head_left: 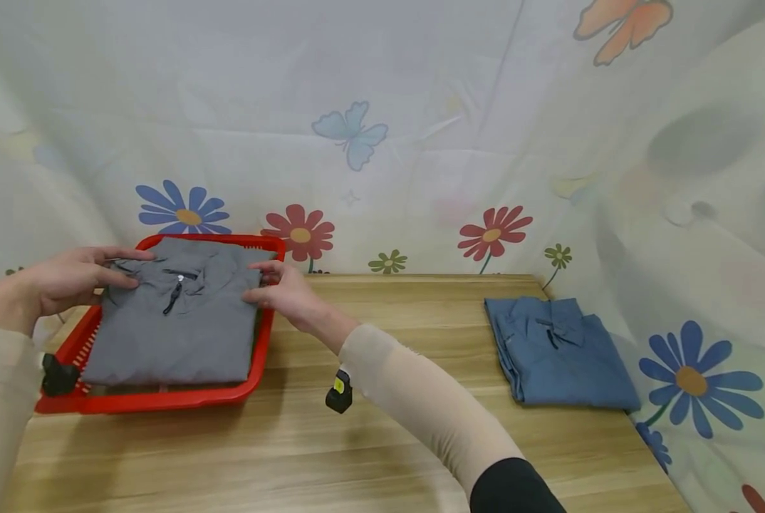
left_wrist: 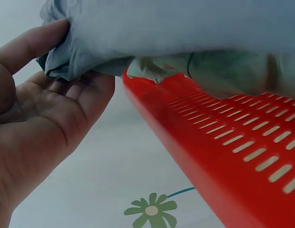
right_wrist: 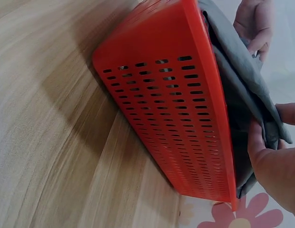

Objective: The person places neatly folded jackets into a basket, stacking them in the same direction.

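A folded grey jacket with a short dark zip pull lies at the top of a red plastic basket. My left hand pinches its left edge, thumb on top and fingers beneath, as the left wrist view shows. At the opposite edge, my right hand grips the jacket between thumb and fingers, close to the basket's rim. Below the jacket, the left wrist view shows a pale green patterned cloth inside the basket. Darker grey fabric is visible under the jacket in the right wrist view.
A folded blue garment lies at the right end of the wooden table. A curtain printed with flowers and butterflies hangs behind the table and along its right side. The basket stands at the table's left.
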Demonstrator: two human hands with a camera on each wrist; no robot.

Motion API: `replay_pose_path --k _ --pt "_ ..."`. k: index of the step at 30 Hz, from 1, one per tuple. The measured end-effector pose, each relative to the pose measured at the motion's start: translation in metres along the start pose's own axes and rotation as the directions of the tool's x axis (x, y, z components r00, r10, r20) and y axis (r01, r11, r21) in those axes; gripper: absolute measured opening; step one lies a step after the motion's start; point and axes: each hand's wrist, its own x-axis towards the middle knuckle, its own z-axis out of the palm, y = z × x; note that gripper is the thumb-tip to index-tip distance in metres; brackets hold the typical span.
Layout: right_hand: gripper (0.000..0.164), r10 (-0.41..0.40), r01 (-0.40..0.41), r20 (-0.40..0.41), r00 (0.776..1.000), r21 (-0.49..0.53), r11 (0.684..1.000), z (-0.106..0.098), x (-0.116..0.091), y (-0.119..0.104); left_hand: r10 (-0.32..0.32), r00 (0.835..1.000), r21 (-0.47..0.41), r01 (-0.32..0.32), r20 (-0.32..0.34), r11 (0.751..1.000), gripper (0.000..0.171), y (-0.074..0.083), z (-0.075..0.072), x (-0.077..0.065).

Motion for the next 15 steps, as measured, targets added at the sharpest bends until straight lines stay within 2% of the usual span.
replay_pose_path --k 4,9,15 --pt "0.05 -0.001 0.001 -0.008 1.0 0.011 1.0 0.0006 -0.0001 0.0025 -0.005 1.0 0.027 0.005 -0.001 1.0 0.055 -0.0011 0.0008 0.0002" --pt "0.048 -0.007 0.007 -0.007 1.0 0.026 1.0 -0.0006 -0.0001 0.0053 -0.024 1.0 0.125 0.024 0.001 0.992 0.07 -0.0013 0.0032 -0.0001" --pt "0.041 -0.034 0.034 -0.019 0.999 -0.002 0.999 -0.0072 -0.0017 0.0065 -0.059 0.998 0.278 0.055 0.008 0.959 0.071 0.001 0.0028 -0.0005"
